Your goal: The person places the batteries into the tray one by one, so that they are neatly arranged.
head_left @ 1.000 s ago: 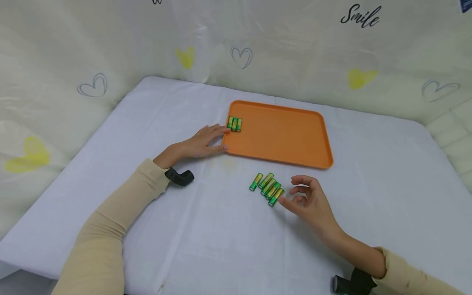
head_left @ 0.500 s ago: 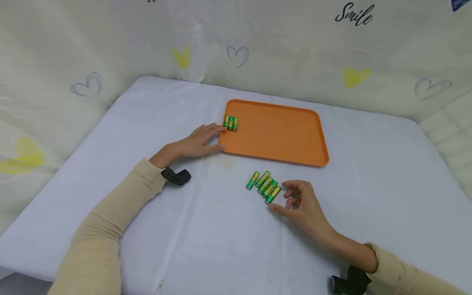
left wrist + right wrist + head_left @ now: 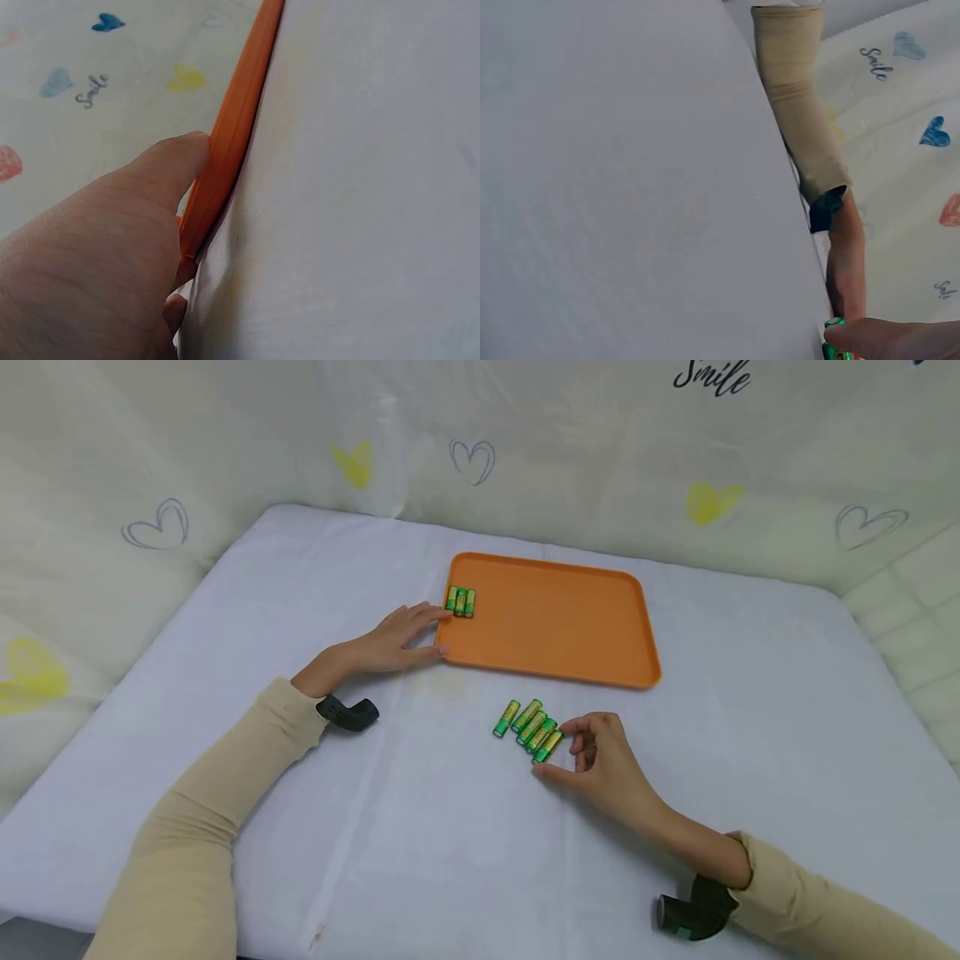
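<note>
Three green-and-gold batteries [image 3: 461,602] lie side by side at the left end of the orange tray [image 3: 555,618]. My left hand [image 3: 393,639] rests at the tray's left edge, fingers extended near those batteries and thumb by the near corner. In the left wrist view the thumb [image 3: 180,161] touches the tray's outer side. Several more batteries [image 3: 528,718] lie slanted in a row on the cloth in front of the tray. My right hand [image 3: 607,768] has thumb and index finger at opposite ends of the rightmost battery [image 3: 547,747], pinching it. Its other fingers are curled.
A white cloth [image 3: 420,827] covers the table. Behind it hangs a pale sheet [image 3: 570,443] printed with hearts and lettering. Black wrist cameras sit on the left wrist [image 3: 348,714] and the right wrist [image 3: 697,910].
My right hand has moved left to the rightmost battery, and its thumb and index finger have closed in on the ends. The left hand stays at the tray; the head view has shifted slightly.
</note>
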{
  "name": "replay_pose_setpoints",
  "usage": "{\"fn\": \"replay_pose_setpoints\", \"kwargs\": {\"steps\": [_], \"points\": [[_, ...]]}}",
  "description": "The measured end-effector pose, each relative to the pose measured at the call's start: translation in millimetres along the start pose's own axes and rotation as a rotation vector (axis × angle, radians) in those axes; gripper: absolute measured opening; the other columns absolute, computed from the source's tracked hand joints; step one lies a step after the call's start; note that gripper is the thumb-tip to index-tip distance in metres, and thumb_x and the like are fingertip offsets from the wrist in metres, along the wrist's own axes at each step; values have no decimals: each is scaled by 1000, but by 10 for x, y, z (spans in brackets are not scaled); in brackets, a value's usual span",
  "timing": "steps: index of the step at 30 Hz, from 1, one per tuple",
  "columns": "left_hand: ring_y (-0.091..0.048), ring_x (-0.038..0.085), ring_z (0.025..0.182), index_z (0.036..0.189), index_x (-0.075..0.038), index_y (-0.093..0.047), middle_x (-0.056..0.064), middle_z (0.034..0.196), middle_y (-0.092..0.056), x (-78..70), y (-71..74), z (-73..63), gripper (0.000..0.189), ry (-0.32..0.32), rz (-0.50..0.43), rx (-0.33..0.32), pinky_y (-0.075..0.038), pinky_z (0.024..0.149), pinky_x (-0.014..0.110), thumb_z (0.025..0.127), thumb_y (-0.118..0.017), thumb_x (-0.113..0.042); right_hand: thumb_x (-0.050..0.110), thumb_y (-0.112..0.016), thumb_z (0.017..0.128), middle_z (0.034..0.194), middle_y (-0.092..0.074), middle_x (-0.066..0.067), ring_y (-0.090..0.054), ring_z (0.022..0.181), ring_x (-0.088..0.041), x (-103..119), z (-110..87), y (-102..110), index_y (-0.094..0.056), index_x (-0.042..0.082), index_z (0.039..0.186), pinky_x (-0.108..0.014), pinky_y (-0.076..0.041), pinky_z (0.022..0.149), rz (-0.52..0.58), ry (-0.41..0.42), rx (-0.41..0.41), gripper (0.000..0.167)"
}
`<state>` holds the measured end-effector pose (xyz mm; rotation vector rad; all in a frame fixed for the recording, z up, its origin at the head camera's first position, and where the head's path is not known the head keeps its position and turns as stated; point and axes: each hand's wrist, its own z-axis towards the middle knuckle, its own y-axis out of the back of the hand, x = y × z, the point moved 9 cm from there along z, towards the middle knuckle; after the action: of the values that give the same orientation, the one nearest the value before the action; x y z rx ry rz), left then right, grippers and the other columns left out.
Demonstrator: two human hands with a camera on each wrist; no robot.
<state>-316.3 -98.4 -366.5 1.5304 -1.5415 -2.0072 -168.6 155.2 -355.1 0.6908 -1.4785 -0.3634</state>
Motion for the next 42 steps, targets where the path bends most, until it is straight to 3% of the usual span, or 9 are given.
{"fn": "replay_pose_setpoints", "kwargs": {"steps": [12, 21, 30, 36, 42], "points": [[-3, 26, 151, 153, -14, -29, 8, 160, -22, 17, 15, -35, 66, -5, -15, -19, 4, 121, 42, 98, -55, -42, 10, -84, 76, 97, -42, -11, -42, 62, -7, 24, 37, 43, -50, -2, 110, -16, -38, 57, 71, 35, 11, 50], [-3, 28, 151, 152, -13, -29, 10, 160, -21, 14, -30, -40, 66, -12, -22, -13, 4, 121, 43, 99, -54, -43, 14, -84, 77, 84, -55, -9, -50, 69, -10, -36, 90, 122, -49, -4, 116, -17, -44, 59, 152, -45, 86, 56], [-4, 27, 151, 152, -15, -29, 8, 160, -21, 13, -47, -39, 65, -3, -16, -7, 3, 121, 42, 99, -54, -42, 6, -80, 79, 90, -56, -15, -55, 75, -10, 8, 255, 176, -48, -9, 117, -17, -49, 61, 248, -19, 113, 53], [-3, 26, 151, 152, -16, -29, 9, 161, -20, 14, -44, -23, 66, 4, -16, 2, 4, 121, 41, 98, -53, -44, 6, -78, 81, 93, -56, -15, -55, 79, -10, 62, 387, 221, -47, -9, 117, -15, -49, 67, 241, 16, 90, 50], [-3, 24, 151, 153, -17, -28, 9, 161, -19, 2, -9, -14, 67, 12, -10, 5, 5, 121, 41, 98, -54, -45, 13, -78, 83, 99, -56, -14, -55, 85, -12, 55, 483, 247, -47, -6, 118, -15, -50, 69, 229, -6, 85, 51]]}}
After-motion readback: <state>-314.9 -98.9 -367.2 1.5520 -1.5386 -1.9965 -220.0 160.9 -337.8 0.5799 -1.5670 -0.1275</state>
